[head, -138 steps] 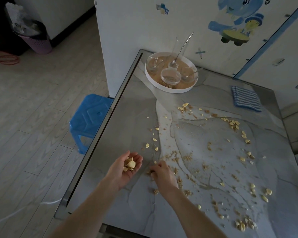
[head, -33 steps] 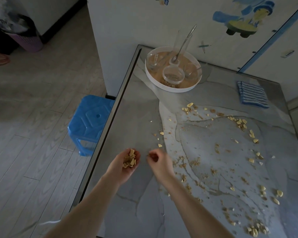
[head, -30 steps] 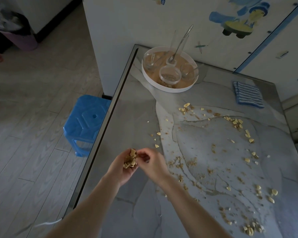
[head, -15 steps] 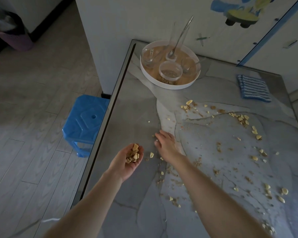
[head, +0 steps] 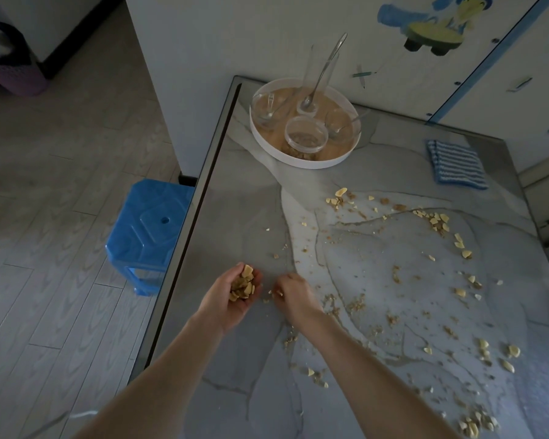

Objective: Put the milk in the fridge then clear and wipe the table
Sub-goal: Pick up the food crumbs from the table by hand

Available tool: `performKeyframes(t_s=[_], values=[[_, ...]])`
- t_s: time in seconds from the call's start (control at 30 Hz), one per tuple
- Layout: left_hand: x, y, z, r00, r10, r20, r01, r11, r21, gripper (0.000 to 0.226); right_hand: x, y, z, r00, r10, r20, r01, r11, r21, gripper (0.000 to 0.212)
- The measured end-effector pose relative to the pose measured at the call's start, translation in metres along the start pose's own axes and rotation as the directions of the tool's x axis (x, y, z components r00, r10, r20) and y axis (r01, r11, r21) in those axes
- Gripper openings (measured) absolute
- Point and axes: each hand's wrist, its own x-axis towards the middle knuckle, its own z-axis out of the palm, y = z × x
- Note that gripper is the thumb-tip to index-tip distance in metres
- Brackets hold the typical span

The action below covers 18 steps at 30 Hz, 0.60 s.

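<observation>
Yellow cereal pieces and crumbs [head: 438, 221] lie scattered over the grey marble-patterned table [head: 229, 217]. My left hand [head: 232, 296] is cupped palm up near the table's left edge and holds a pile of collected pieces [head: 243, 285]. Just to its right, my right hand [head: 293, 297] hovers over the table with its fingertips pinched together on small crumbs. No milk is in view.
A round white tray [head: 301, 158] with glass bowls, a tall glass and spoons stands at the table's back left. A blue striped cloth [head: 455, 163] lies at the back right. A blue plastic stool [head: 148, 229] stands left of the table; a pink bin [head: 13, 79] is far left.
My right hand reached forward to the crumbs half a second ago and has drawn back beside the left hand. The pile in my left palm has grown.
</observation>
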Motion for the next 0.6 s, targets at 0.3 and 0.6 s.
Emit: performKeyframes(t_s=[0.3,0.6], values=[[0.005,-0.007,0.027,0.998,-0.058,0.017,0.058,0.998,-0.020,0.022,-0.015,0.004,-0.045,0.975,0.150,-0.166,-0.062,0.894,0.443,0.013],[0.019,-0.029,0.097,0.988,-0.052,0.145,0.060,0.997,-0.050,0.030,-0.011,0.006,-0.092,0.982,-0.085,-0.167,0.150,0.889,0.432,0.026]])
